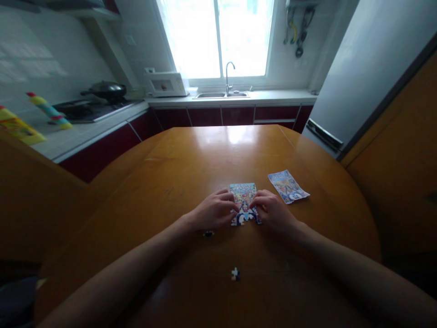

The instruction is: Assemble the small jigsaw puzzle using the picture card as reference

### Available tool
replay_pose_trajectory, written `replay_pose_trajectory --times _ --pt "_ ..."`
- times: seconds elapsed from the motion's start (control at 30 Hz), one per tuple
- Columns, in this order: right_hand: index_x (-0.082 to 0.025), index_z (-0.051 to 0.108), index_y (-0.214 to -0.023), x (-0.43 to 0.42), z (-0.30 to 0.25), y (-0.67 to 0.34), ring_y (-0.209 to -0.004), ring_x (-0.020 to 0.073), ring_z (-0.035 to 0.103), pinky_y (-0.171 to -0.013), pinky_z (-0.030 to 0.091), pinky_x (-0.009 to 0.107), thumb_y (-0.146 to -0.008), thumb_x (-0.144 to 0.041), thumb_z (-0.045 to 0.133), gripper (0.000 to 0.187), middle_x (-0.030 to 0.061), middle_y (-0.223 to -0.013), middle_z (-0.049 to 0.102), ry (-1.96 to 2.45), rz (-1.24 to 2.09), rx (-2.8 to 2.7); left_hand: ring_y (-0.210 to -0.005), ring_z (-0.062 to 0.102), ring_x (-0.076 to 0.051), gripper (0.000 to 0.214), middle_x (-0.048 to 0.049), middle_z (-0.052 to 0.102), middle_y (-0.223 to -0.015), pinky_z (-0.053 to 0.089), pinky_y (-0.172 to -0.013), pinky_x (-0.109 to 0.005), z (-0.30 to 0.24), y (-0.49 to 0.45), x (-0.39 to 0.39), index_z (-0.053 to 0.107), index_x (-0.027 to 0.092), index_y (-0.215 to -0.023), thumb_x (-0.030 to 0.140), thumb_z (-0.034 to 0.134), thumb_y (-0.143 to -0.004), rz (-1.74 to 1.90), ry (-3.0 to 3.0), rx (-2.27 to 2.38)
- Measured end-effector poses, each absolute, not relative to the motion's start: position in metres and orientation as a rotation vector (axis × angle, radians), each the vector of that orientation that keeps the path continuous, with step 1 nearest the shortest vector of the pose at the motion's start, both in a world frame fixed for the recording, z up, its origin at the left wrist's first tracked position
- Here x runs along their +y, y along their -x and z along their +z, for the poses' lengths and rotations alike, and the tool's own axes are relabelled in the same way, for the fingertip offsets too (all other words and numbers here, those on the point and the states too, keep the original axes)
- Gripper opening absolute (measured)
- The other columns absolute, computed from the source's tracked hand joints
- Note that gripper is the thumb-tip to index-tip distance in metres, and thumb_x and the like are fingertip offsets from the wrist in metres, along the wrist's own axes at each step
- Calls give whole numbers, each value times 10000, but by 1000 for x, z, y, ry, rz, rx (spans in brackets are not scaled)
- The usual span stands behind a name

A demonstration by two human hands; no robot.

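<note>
Bare forearms [136, 259] come in from 7 and 5 o'clock over the brown table [211, 159], a loose pale-and-dark piece [235, 274] lying between them. Beyond that piece, at 12 o'clock, is the puzzle [243, 197], flat on the wood between the two hands, its near edge ragged with gaps.

Taking the puzzle as the centre of the dial, the left hand [216, 209] sits at 9, fingers bent and close together, their tips at its left edge. The right hand [271, 209] sits at 3, fingers curled, tips at the right edge. Whether either hand pinches a piece I cannot tell. A dark piece [208, 234] lies near 8 o'clock, just below the left wrist. At 2 o'clock, apart from the right hand, is a printed sheet [288, 187] with a similar picture.

Farther out, the tap [227, 77] stands at 12 before the window [246, 36], the microwave [167, 84] at 11, the wok [107, 89] between 10 and 11, and the fridge [355, 77] between 1 and 2.
</note>
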State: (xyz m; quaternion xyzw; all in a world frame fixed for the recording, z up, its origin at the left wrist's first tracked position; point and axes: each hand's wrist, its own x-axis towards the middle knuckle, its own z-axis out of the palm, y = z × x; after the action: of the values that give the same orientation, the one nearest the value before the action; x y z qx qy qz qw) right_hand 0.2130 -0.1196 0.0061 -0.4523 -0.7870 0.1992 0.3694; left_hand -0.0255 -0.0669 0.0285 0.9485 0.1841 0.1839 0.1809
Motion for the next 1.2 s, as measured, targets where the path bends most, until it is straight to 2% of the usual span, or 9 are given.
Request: replay_pose_trajectory --times 0.07,0.17,0.3,0.43,0.53,0.67,0.93,1.07,1.2 --pt "-199 726 -759 -119 7 -214 -834 197 585 -770 457 337 -808 4 549 274 44 -814 654 1165 510 -2011 -878 571 -168 201 -62 656 -927 452 -807 -279 39 30 -63 725 182 -883 265 552 -943 467 -2634 687" --pt "-199 721 -754 -118 7 -215 -833 197 586 -765 460 335 -804 7 554 270 45 -816 654 1171 514 -1999 -702 571 -134 144 -25 661 -807 425 -656 -242 59 44 -59 720 189 -808 251 613 -882 135 -2602 901" --pt "-198 717 -760 -118 8 -215 -825 193 590 -770 464 336 -813 3 549 267 44 -824 658 1167 527 -2000 -674 609 -149 76 -13 698 -781 398 -607 -245 77 59 -70 741 226 -796 202 678 -761 -261 -2606 1060" --pt "-194 716 -765 -118 9 -215 -828 193 595 -772 464 335 -817 -7 552 254 44 -826 659 1169 540 -1996 -684 646 -207 74 -43 712 -779 410 -566 -263 86 53 -93 735 231 -769 212 682 -721 -593 -2612 1164" --pt "-190 717 -769 -118 9 -216 -830 191 598 -767 463 330 -813 -2 545 259 45 -825 656 1175 539 -1988 -745 678 -248 91 -79 726 -827 453 -593 -282 88 43 -104 737 212 -791 224 702 -708 -688 -2636 1197" --pt "-194 718 -773 -118 9 -216 -833 188 602 -760 464 323 -810 -9 550 253 42 -829 652 1186 537 -1983 -719 685 -242 65 -99 722 -796 471 -607 -279 82 37 -108 722 182 -744 159 664 -725 -630 -2689 1203" --pt "-198 721 -778 -117 9 -217 -808 178 612 -727 475 310 -814 -22 552 247 40 -821 650 1189 538 -1979 -558 572 -162 153 -43 641 -645 375 -531 -248 72 44 -107 662 166 -637 44 602 -707 -376 -2665 1082" --pt "-190 724 -823 -118 10 -215 -783 172 615 -716 483 304 -825 -45 582 203 41 -823 668 1162 555 -1987 -536 491 -109 157 12 605 -611 329 -525 -223 72 40 -101 647 165 -653 30 586 -705 -174 -2525 962" --pt "-190 713 -937 -123 14 -211 -826 169 628 -762 500 312 -862 -100 625 147 45 -888 692 998 600 -2066 -611 528 -100 96 11 635 -670 377 -572 -200 62 27 -91 676 139 -756 92 595 -780 202 -2240 926"
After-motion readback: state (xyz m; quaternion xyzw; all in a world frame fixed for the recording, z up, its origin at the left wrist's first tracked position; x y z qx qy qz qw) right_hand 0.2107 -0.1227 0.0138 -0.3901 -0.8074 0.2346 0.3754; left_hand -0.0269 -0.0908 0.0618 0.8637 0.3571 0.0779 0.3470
